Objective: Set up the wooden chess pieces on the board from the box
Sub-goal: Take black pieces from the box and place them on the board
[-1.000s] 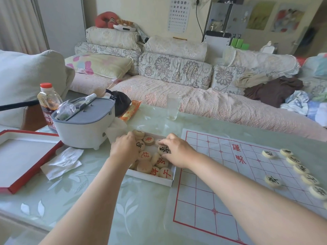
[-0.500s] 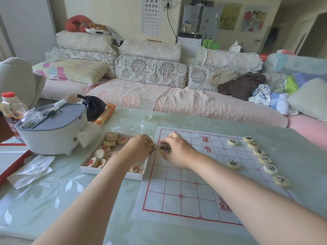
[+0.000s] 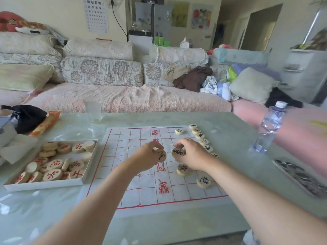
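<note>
Over the board (image 3: 113,156), we pinch one black-lettered piece (image 3: 161,155) in the left grip (image 3: 146,159) and a second piece (image 3: 178,152) in the right grip (image 3: 194,156), faces toward us, likely to read each character before seating. Red pieces (image 3: 53,174) lie in the box (image 3: 44,185).

Pale matt wooden pieces (image 3: 203,181), thin creased sheet board (image 3: 123,174), glossy table (image 3: 238,174), clear plastic bottle (image 3: 269,128)

light: bright, soft, even daylight | shadows: faint | glare: pale sheen on table (image 3: 26,209), lower left | focus: board (image 3: 184,193) sharp at centre | blur: bottle (image 3: 270,124) and right edge smeared | distortion: wide-angle bending at edges
</note>
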Demonstrator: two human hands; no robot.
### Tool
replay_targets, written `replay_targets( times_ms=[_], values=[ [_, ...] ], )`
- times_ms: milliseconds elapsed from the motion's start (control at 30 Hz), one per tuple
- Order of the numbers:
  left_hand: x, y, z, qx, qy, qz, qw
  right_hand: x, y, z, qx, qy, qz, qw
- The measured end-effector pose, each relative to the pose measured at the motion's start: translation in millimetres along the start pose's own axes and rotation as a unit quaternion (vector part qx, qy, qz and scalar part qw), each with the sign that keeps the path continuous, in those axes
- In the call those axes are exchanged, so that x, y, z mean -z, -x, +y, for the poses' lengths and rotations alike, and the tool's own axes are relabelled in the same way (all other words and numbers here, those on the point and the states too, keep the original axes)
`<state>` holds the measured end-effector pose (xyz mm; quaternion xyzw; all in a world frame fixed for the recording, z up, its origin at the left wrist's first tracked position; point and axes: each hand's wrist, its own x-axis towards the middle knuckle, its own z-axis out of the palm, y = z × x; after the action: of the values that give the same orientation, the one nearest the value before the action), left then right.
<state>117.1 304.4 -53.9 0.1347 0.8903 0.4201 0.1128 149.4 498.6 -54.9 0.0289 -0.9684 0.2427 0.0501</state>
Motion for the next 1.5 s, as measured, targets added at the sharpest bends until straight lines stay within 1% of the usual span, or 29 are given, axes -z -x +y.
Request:
replay_targets(
  times_ms=[67, 167, 233, 367, 467, 633, 767, 900, 933, 1000, 1100, 1167, 1267, 1300, 1333, 1400, 1433, 1467, 1500],
  values=[
    [-16.5, 0.5, 12.0, -0.006, 0.044, -0.017, 0.999, 9.2, 8.9, 21.4, -0.013, -0.001, 0.011, 1.000],
    [-38.2, -2.2, 22.2, -0.013, 0.077, -0.029, 0.997, 21.7, 23.7, 50.8, -0.040, -0.007, 0.020, 0.999],
    [-50.4, -4.7, 28.5, -0.005, 0.088, -0.026, 0.996, 28.5, 33.8, 69.7, -0.065, -0.010, 0.022, 0.998],
    [-69.1, -7.2, 42.6, 0.016, 0.146, -0.011, 0.989, 38.6, 48.3, 104.8, -0.117, -0.008, 0.037, 0.992],
    [-78.4, -8.4, 48.3, 0.012, 0.154, 0.001, 0.988, 41.5, 55.7, 122.0, -0.138, 0.004, 0.044, 0.989],
    [-86.1, -8.9, 46.9, 0.017, 0.162, -0.014, 0.986, 38.2, 57.4, 128.0, -0.147, 0.004, 0.044, 0.988],
    [-86.5, -6.4, 45.6, 0.019, 0.156, -0.023, 0.987, 34.7, 56.2, 124.0, -0.141, 0.030, 0.036, 0.989],
    [-89.1, -4.8, 46.5, 0.015, 0.158, -0.028, 0.987, 36.7, 54.6, 111.7, -0.142, 0.069, 0.048, 0.986],
    [-90.3, -4.7, 47.4, 0.015, 0.161, -0.026, 0.987, 36.8, 54.2, 107.2, -0.132, 0.056, 0.053, 0.988],
    [-93.6, -4.8, 50.1, 0.018, 0.165, -0.019, 0.986, 36.7, 56.5, 96.2, -0.099, -0.011, 0.051, 0.994],
    [-100.2, -3.3, 53.8, 0.024, 0.165, -0.003, 0.986, 37.6, 65.5, 75.2, -0.067, -0.112, 0.018, 0.991],
    [-104.3, -1.7, 55.6, 0.031, 0.181, -0.007, 0.983, 37.0, 69.6, 67.5, -0.052, -0.129, 0.018, 0.990],
    [-108.3, 0.1, 56.9, 0.032, 0.195, -0.040, 0.979, 36.4, 75.1, 67.1, -0.037, -0.129, 0.023, 0.991],
    [-109.7, 1.1, 57.1, 0.030, 0.191, -0.046, 0.980, 36.7, 77.6, 67.7, -0.038, -0.132, 0.019, 0.990],
    [-111.9, 1.8, 55.9, 0.016, 0.163, -0.041, 0.986, 37.3, 79.7, 68.8, -0.040, -0.134, 0.020, 0.990],
    [-113.9, 2.9, 52.0, -0.058, 0.000, -0.003, 0.998, 40.1, 81.6, 73.4, -0.052, -0.128, 0.044, 0.990],
    [-114.9, 4.3, 49.9, -0.101, -0.075, 0.011, 0.992, 42.6, 82.8, 77.8, -0.065, -0.116, 0.056, 0.990],
    [-115.8, 4.8, 46.7, -0.136, -0.122, 0.010, 0.983, 45.4, 83.6, 83.8, -0.083, -0.098, 0.059, 0.990],
    [-115.6, 6.7, 45.1, -0.158, -0.153, -0.010, 0.975, 48.4, 85.4, 90.0, -0.100, -0.069, 0.052, 0.991]
  ],
)
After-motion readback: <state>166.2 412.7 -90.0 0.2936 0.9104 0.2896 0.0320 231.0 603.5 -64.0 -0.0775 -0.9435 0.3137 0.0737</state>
